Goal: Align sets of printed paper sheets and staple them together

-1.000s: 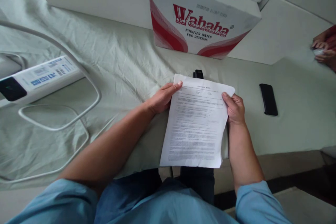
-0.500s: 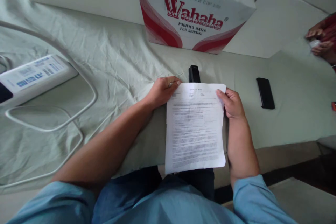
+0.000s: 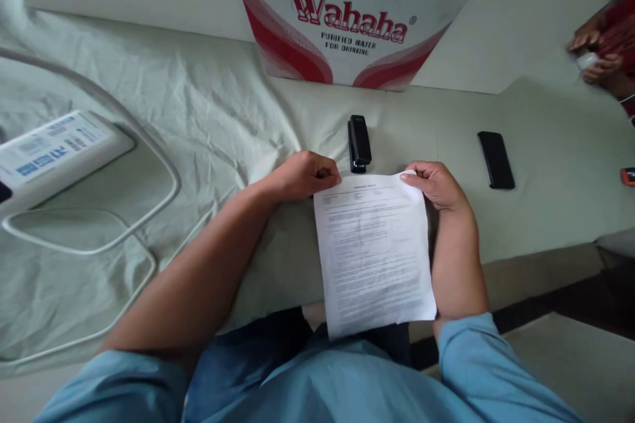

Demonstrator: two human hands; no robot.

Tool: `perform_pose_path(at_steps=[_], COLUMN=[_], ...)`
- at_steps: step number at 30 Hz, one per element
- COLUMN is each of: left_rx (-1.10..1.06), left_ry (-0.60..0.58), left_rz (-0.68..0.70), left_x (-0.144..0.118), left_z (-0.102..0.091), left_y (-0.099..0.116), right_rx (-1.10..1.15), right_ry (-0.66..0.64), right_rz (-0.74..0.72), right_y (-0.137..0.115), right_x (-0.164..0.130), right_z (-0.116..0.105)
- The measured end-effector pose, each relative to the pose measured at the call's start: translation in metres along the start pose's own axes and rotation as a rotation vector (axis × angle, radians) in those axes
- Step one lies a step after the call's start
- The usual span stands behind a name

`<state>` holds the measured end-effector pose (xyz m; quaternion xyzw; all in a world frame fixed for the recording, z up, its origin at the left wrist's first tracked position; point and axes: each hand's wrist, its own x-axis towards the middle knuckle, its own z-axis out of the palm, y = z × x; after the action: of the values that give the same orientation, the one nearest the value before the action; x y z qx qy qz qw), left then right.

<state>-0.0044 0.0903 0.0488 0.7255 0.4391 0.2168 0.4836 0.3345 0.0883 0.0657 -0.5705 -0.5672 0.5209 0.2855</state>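
**Both hands pinch far corners of printed sheet**

Left hand curled, fingertips pinching the far left corner of the printed sheet. Right hand pinching the far right corner, thumb on top, fingers tucked under. Sheet lies on the pale green cloth, near end hanging past the cloth's edge over the person's lap.

Surroundings: black stapler just beyond the sheet's far edge, between the 2 hands, apart from both. Black phone flat on the cloth, right of the right hand, well apart. Wahaha water carton stands at the far side, behind the stapler. White power strip at far left, its white cable looping over the wrinkled cloth. Another person's hands at the far right edge, holding something small and white.

Pose: left forearm comes in diagonally from near left across the cloth; right forearm runs almost straight up along the sheet's right edge. Blue sleeves at both elbows.
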Motion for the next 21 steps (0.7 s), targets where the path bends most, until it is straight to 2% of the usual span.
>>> perform_pose_path(at_steps=[5,8,13,17,21], left_rx=[0.091,0.179,0.289,0.383,0.503], left_ry=[0.260,0.375,0.478,0.569,0.635], left_rz=[-0.010,-0.044,-0.084,-0.054,0.099], left_x=[0.004,0.005,0.006,0.008,0.006], left_z=[0.012,0.019,0.026,0.027,0.027], left_y=[-0.002,-0.002,-0.006,-0.013,-0.015], right_rx=[-0.016,-0.048,-0.230,-0.326,-0.359], right_ry=[0.099,0.160,0.252,0.268,0.276], right_rz=[-0.032,-0.068,-0.170,-0.197,-0.197], right_y=[0.016,0.021,0.020,0.018,0.017], right_x=[0.011,0.014,0.015,0.015,0.015], right_z=[0.004,0.007,0.014,0.018,0.018])
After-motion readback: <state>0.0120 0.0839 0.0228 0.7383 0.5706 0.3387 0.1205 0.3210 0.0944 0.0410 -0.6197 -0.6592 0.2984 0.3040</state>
